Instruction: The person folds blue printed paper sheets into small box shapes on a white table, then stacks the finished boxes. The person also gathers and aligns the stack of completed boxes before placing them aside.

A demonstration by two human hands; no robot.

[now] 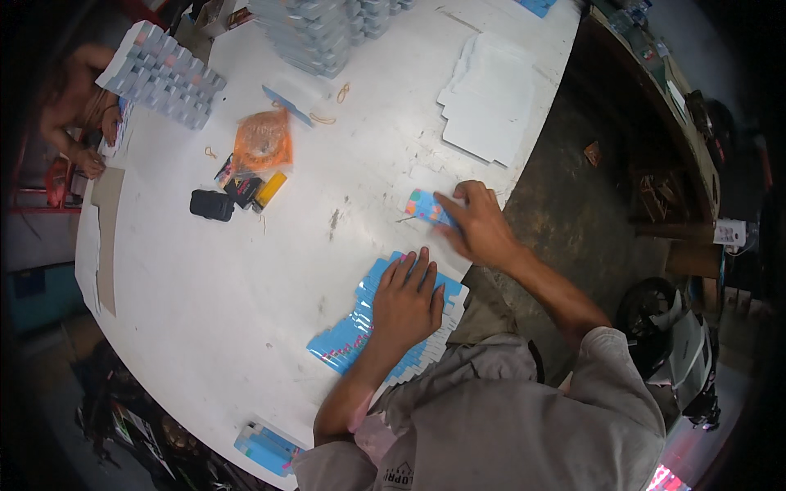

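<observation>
My left hand (409, 304) lies with its fingers stretched out on a fanned stack of blue printed carton blanks (340, 337) at the near edge of the white table. To its upper right, my right hand (477, 221) closes on a small blue carton (424, 206) with coloured dots, resting on or just above the tabletop. Part of this carton is hidden by my fingers, which are slightly blurred.
White flat blanks (491, 98) lie stacked at the far right. Tall stacks of grey cartons (303, 33) stand at the back. An orange bag (264, 143), black pouch (211, 205) and yellow lighter (270, 190) lie left of centre. Another person's hand (88, 159) rests at the left edge.
</observation>
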